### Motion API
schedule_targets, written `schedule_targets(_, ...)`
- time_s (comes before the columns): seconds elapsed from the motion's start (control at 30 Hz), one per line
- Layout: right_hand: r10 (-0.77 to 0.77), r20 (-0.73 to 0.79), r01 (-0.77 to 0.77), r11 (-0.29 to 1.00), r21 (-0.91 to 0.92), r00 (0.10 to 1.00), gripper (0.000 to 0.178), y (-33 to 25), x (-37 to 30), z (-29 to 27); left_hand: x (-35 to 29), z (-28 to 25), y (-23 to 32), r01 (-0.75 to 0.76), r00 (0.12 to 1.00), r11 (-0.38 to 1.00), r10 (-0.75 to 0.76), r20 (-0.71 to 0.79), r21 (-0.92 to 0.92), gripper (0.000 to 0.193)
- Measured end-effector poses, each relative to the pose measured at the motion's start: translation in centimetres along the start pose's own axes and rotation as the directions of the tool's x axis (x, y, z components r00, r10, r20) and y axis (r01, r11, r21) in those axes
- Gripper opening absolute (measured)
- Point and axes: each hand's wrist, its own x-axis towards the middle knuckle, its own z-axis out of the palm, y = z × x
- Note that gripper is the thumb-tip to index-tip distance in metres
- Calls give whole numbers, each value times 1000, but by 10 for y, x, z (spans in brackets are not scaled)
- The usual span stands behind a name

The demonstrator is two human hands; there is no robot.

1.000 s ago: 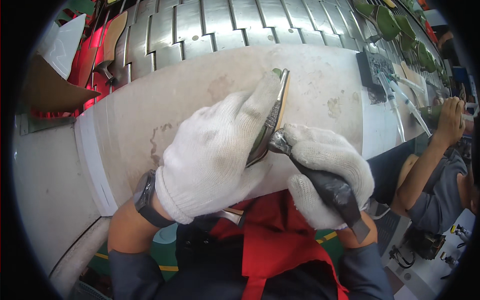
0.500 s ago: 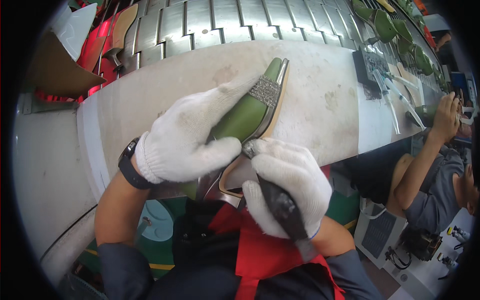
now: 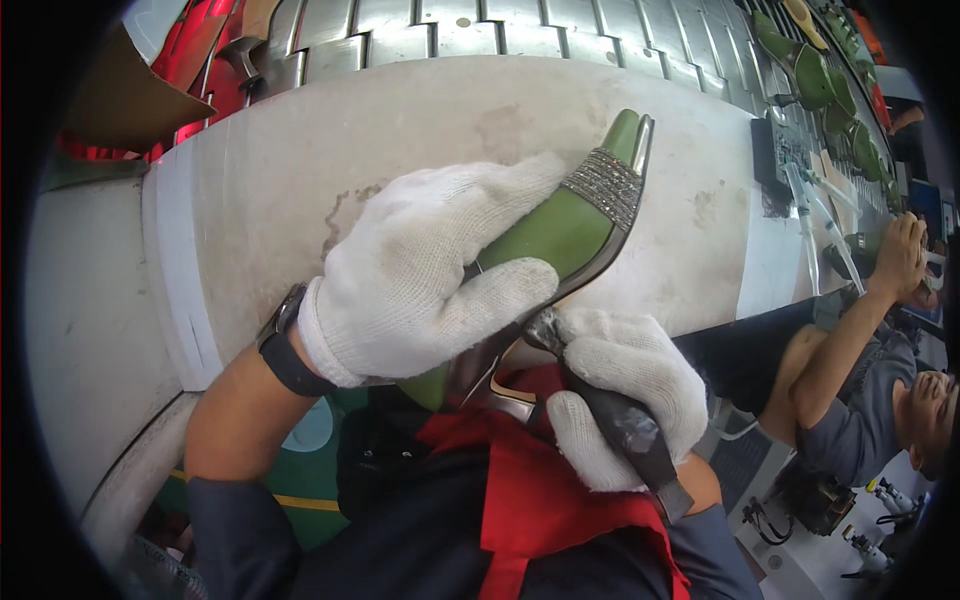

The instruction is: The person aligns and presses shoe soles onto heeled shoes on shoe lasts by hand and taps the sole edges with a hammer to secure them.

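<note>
A high-heeled shoe (image 3: 570,240) lies slanted across my front, its pointed toe aimed away to the right. It has a green body, a glittering stone band (image 3: 606,186) near the toe and a silver-edged sole. My white-gloved left hand (image 3: 430,260) is wrapped over the shoe's middle, thumb on the near side. The gloved right hand (image 3: 635,385) is closed around a dark tool (image 3: 625,430) with a flat, wide lower end. The tool's worn metal head (image 3: 545,330) is at the sole edge beside my left thumb; contact cannot be made out.
A pale worktable (image 3: 690,200) lies beneath, with a metal slat conveyor (image 3: 450,40) beyond it. Several green shoe pieces (image 3: 815,80) are on the conveyor at far right. Syringes (image 3: 825,225) lie at the table's right end, near another person's hand (image 3: 900,250). Brown sheet pieces (image 3: 130,100) stand far left.
The shoe and both hands have shifted right in the picture, and the sole has turned more out of sight. Both grips stay the same. The table scene has shifted too.
</note>
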Motion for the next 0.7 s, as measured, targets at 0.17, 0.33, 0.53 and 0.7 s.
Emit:
schedule_targets(0.17, 62, 22, -64, 991, 116, 998, 38, -5, 2, 6, -5, 0, -5, -18, 1000, 1000, 19, -24, 24, 63)
schedule_targets(0.33, 113, 153, -137, 977, 163, 982, 35, -11, 11, 4, -6, 0, -4, 10, 1000, 999, -11, -29, -34, 60)
schedule_targets(0.53, -31, -33, 36, 990, 136, 999, 34, -3, 3, 18, -3, -1, 0, -37, 999, 998, 38, -12, 48, 58)
schedule_targets(0.7, 208, -28, -192, 940, 281, 978, 33, -8, -8, 3, 4, -4, 28, 159, 986, 987, -159, 41, 18, 62)
